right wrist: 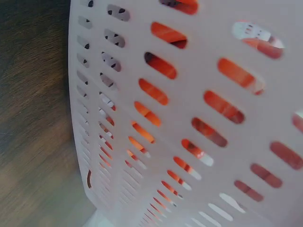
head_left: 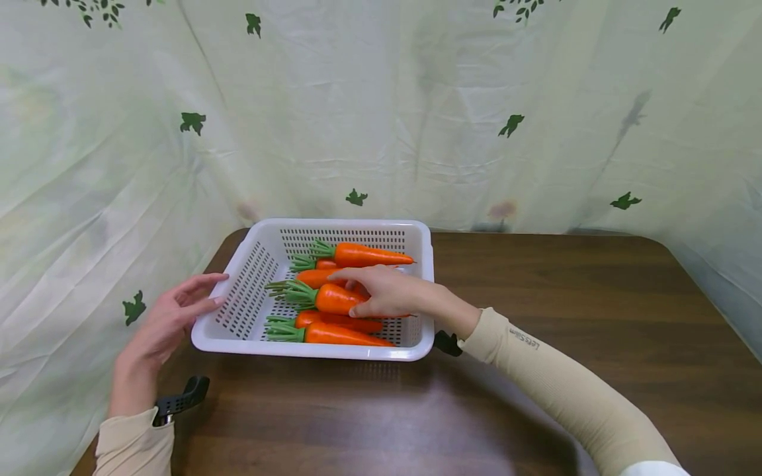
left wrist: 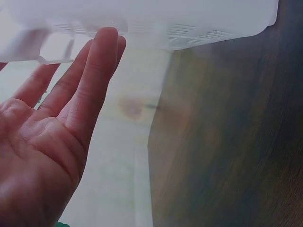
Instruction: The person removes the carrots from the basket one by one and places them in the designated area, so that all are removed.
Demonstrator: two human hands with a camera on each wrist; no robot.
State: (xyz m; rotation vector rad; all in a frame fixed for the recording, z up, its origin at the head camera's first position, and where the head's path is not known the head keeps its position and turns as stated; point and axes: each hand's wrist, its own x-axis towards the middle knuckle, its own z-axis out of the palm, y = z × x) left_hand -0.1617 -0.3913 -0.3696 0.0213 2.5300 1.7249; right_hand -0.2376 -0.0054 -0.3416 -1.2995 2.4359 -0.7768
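Note:
A white slotted plastic basket holds several orange carrots with green stem tops. My right hand reaches over its right side and grips one carrot in the middle, thumb on the near side and fingers on the far side. The carrot's green top points left. At the basket's left end, my left hand touches the rim from outside. The left wrist view shows straight fingers against the basket's outer side. Through the slotted wall in the right wrist view, orange carrots show; the right hand itself is hidden there.
The basket stands at the back left of a dark brown wooden table. A pale curtain with green leaf prints hangs behind the table and down its left side. Black straps with devices sit at both wrists.

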